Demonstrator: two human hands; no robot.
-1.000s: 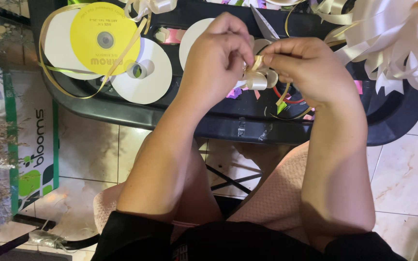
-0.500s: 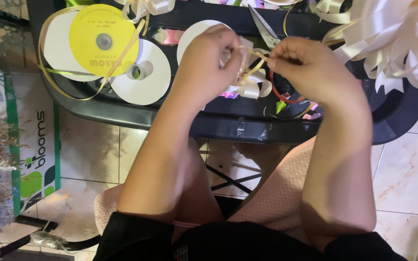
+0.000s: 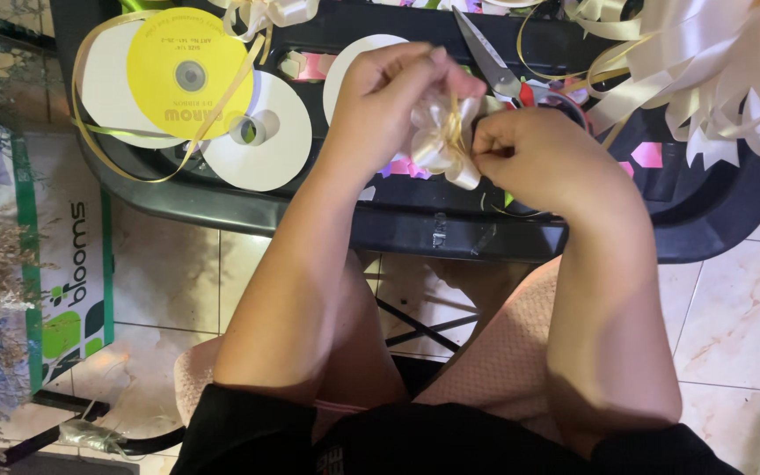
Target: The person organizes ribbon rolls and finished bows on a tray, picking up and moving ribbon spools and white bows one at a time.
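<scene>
Both hands met over the black tray (image 3: 222, 207). The left hand (image 3: 389, 101) pinched the cream bow (image 3: 437, 141) from above, fingers pressed together; the right hand (image 3: 538, 158) was curled beside it, seemingly pulling a thin gold strand – its fingertips were hidden. The tie probably needed even tension at the bow's centre (loops uncrushed) – scissors (image 3: 490, 62) lay just behind.

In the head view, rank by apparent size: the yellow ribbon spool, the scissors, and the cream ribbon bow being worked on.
1. yellow ribbon spool, clearly the largest.
2. scissors and cream ribbon bow: unsure. The scissors' handles are partly hidden, and the bow sits nearer the camera between both hands.
</scene>
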